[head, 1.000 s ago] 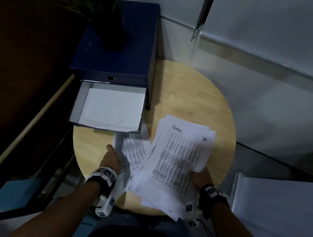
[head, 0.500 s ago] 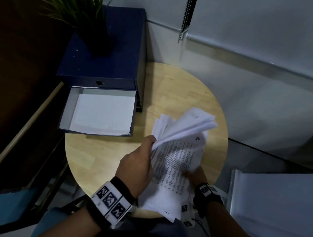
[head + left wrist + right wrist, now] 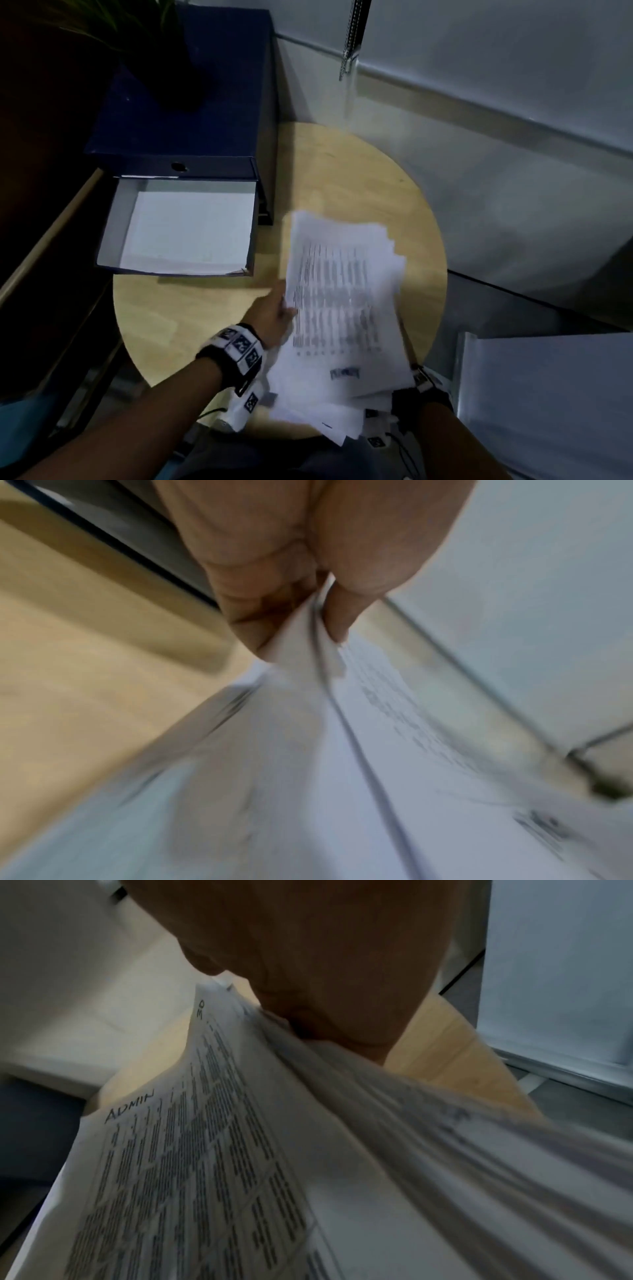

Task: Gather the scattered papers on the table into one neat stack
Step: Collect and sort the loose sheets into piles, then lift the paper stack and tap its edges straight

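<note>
A loose pile of printed white papers (image 3: 342,308) lies fanned over the right half of the round wooden table (image 3: 205,318). My left hand (image 3: 277,313) pinches a few sheets at the pile's left edge; the left wrist view shows thumb and fingers (image 3: 260,610) closed on the papers (image 3: 308,750). My right hand is hidden under the pile in the head view, only its wristband (image 3: 423,380) showing. In the right wrist view my right hand (image 3: 325,1001) grips the pile's near edge, the top sheet (image 3: 192,1150) marked "ADMIN".
A dark blue file box (image 3: 191,120) stands at the table's back left, with its drawer (image 3: 178,229) pulled open and a white sheet inside. A potted plant (image 3: 157,44) sits on the box. A white panel (image 3: 555,404) stands right of the table.
My left hand took sheets from the left of the table, lifted them over and laid them onto the main pile. The right hand has kept its hold on the pile's near edge.
</note>
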Motion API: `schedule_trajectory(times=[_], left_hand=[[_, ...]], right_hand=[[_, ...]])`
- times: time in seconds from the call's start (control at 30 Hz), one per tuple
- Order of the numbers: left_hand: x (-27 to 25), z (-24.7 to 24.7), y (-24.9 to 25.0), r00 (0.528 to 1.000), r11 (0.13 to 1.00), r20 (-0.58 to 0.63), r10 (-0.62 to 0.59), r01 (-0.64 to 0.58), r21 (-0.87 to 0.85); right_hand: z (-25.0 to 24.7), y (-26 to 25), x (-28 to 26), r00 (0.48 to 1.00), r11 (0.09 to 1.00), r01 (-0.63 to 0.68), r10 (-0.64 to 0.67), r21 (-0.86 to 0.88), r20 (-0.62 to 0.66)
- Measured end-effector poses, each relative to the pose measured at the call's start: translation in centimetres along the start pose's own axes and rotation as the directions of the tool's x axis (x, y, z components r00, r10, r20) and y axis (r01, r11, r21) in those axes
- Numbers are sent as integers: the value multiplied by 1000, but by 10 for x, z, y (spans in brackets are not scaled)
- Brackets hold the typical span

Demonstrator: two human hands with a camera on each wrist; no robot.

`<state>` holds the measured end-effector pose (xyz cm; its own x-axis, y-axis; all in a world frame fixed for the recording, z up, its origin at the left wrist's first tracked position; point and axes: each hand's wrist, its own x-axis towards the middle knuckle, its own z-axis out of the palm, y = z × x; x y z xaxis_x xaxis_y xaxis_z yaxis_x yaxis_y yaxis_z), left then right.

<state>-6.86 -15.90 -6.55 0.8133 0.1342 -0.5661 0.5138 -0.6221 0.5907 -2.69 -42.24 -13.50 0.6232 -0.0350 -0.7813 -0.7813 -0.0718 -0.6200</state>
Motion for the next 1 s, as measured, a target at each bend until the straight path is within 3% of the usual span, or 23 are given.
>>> schedule_trajectory(times=[0.07,0.13,0.3,0.43,0.5,0.53,0.6,0.67,0.77,0.87,0.93,1.0], left_hand=[[11,18,-15,997,996,52,-60,55,77],[16,26,-24,998,993,16,-54,52,102],[24,30,-31,1000,989,-7,-1,2,148],[29,27,-38,999,969,-28,-45,51,240],[29,21,-34,992,990,-89,-94,103,99],[29,17,-30,988,990,-99,-116,107,-95],[25,5,-16,989,882,-57,-135,94,-462],[20,-6,3,994,752,-19,-104,66,-656],[8,-20,40,991,661,-123,56,-129,-739],[-1,-29,64,943,611,-298,148,-324,-723],[-4,-29,66,928,623,-348,131,-350,-700],[-6,-29,64,929,634,-361,79,-327,-701]], right_hand=[[-5,1,5,998,994,-35,31,103,46],[-6,5,8,994,990,-59,47,127,98],[0,-1,4,986,977,140,-124,-158,108],[5,-10,-3,968,942,234,-202,-241,149],[2,-19,-10,953,930,280,-241,-237,183],[-3,-24,-14,944,923,305,-261,-233,203],[-13,-38,-21,917,897,375,-321,-234,238],[-23,-59,-33,902,886,414,-368,-208,227],[-30,-93,-47,860,844,508,-485,-171,160],[-23,-109,-49,794,771,605,-603,-198,76],[-10,-109,-55,772,750,622,-636,-223,15],[4,-103,-59,784,768,596,-620,-232,-37]])
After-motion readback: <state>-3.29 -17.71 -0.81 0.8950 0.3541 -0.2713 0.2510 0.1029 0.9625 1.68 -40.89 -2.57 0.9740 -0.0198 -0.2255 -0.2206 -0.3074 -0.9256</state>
